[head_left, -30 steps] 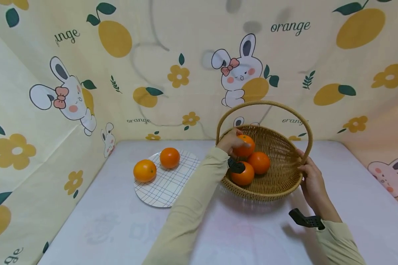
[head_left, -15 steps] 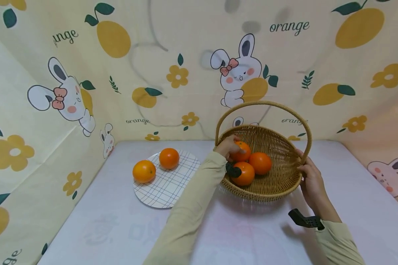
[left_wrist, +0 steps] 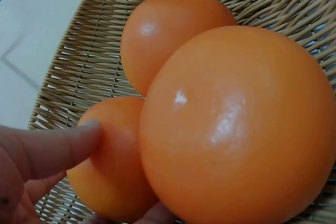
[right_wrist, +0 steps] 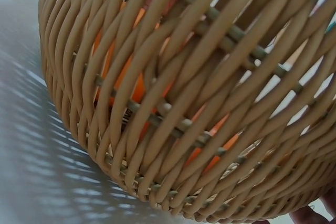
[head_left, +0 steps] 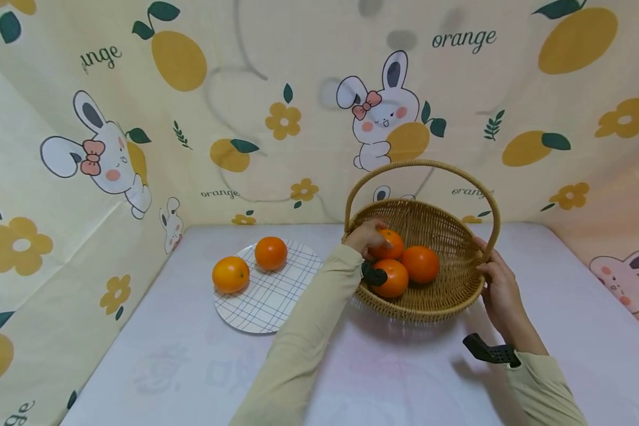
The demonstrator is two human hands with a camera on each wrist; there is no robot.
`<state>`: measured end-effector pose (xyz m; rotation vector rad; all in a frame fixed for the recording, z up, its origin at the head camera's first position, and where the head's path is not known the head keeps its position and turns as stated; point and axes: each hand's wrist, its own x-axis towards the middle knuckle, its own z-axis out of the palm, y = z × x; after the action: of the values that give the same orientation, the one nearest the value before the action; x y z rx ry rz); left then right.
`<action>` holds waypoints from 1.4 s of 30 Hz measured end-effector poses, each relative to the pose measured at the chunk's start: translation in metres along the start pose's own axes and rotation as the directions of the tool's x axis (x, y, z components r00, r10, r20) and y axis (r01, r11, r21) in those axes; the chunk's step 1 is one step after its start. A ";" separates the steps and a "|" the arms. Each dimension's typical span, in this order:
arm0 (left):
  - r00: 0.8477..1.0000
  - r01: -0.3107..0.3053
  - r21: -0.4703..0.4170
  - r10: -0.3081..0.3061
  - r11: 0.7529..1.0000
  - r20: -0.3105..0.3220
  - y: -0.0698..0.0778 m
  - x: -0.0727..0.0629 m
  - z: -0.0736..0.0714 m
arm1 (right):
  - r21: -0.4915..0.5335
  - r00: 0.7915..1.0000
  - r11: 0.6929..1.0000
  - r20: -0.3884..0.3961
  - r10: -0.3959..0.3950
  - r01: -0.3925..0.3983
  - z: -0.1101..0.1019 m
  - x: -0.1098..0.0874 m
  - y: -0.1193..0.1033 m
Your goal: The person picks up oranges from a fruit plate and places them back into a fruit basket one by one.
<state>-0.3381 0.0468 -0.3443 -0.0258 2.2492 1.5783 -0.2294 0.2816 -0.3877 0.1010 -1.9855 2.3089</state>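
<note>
My left hand (head_left: pixel 363 238) reaches over the left rim of a wicker basket (head_left: pixel 452 272) and holds an orange (head_left: pixel 391 244) inside it. In the left wrist view its thumb presses that orange (left_wrist: pixel 113 166), with fingertips partly visible beneath. Two more oranges lie against it in the basket: one to the right (head_left: pixel 420 264), one nearer the front (head_left: pixel 391 279). My right hand (head_left: pixel 500 290) grips the basket's right side by the handle's foot. The basket tilts toward me. In the right wrist view the weave (right_wrist: pixel 157 103) hides most of the oranges.
A round white plate (head_left: pixel 261 307) with a blue grid stands left of the basket. On it rest two oranges, one at its left edge (head_left: pixel 231 274) and one farther back (head_left: pixel 271 254). A printed cloth (head_left: pixel 298 53) hangs behind the white table (head_left: pixel 191 367).
My left hand has lowered slightly with the orange, which now sits down against the other two. The right-hand orange has shifted a little to the right. My right hand keeps its grip.
</note>
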 end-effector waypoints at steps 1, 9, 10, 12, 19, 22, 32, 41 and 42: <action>1.000 0.002 0.001 -0.002 1.000 0.001 0.000 0.000 0.000 | -0.001 1.000 1.000 0.002 -0.002 0.002 0.000 0.000 0.000; 1.000 0.004 -0.018 -0.004 1.000 0.001 0.003 -0.003 0.001 | 0.000 1.000 1.000 0.002 -0.006 0.006 0.000 0.000 -0.001; 1.000 0.003 -0.019 -0.003 1.000 -0.001 0.004 -0.004 0.002 | -0.003 1.000 1.000 0.003 -0.004 0.004 -0.001 -0.001 -0.001; 1.000 0.000 -0.016 0.000 1.000 -0.006 0.004 -0.004 0.002 | -0.007 1.000 1.000 0.005 0.002 -0.002 -0.001 -0.001 -0.001; 0.998 -0.058 0.025 0.057 0.998 0.018 0.008 -0.009 -0.001 | -0.008 1.000 1.000 -0.004 0.017 -0.017 -0.001 -0.002 -0.003; 0.997 -0.071 0.014 0.070 0.997 0.037 0.010 -0.013 -0.004 | -0.016 1.000 1.000 -0.006 0.013 -0.014 -0.001 -0.002 -0.003; 0.982 -0.085 -0.152 0.109 0.985 0.154 0.017 -0.020 -0.016 | -0.024 1.000 1.000 -0.001 0.004 -0.004 -0.002 -0.004 -0.002; 0.920 -0.262 -0.297 0.330 0.918 0.210 0.022 -0.044 -0.031 | 0.016 1.000 1.000 -0.004 0.006 -0.006 0.000 -0.001 -0.001; 0.913 -0.285 -0.300 0.353 0.910 0.206 0.021 -0.050 -0.033 | 0.017 1.000 1.000 -0.002 0.007 -0.007 0.001 0.000 -0.001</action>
<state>-0.3072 0.0146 -0.2993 0.4753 1.8996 1.9180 -0.2290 0.2806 -0.3864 0.0933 -1.9683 2.3297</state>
